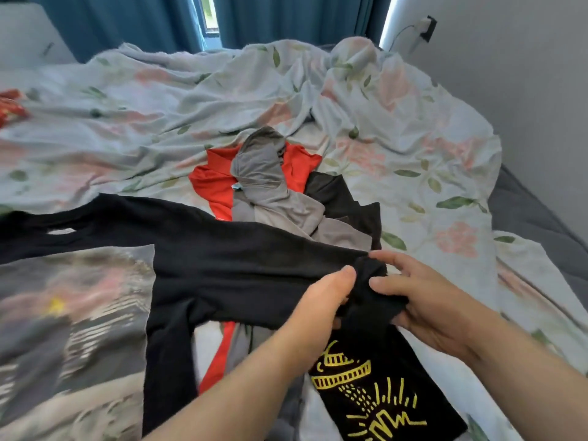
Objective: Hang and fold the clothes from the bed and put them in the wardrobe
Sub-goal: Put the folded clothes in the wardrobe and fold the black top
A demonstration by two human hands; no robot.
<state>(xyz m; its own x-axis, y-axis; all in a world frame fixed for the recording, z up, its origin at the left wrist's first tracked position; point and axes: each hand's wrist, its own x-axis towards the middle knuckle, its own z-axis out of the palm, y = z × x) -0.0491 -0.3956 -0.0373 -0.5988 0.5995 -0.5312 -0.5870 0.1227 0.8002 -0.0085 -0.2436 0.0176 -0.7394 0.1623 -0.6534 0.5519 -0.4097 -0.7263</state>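
Both hands, left hand [321,300] and right hand [423,300], are pinching the black long-sleeve shirt [229,265] at its cuff between them; soft, light, floppy cloth, likely best gripped at seams

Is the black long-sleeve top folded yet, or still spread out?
Spread out. The black top lies flat across the bed, both hands gripping one sleeve end.
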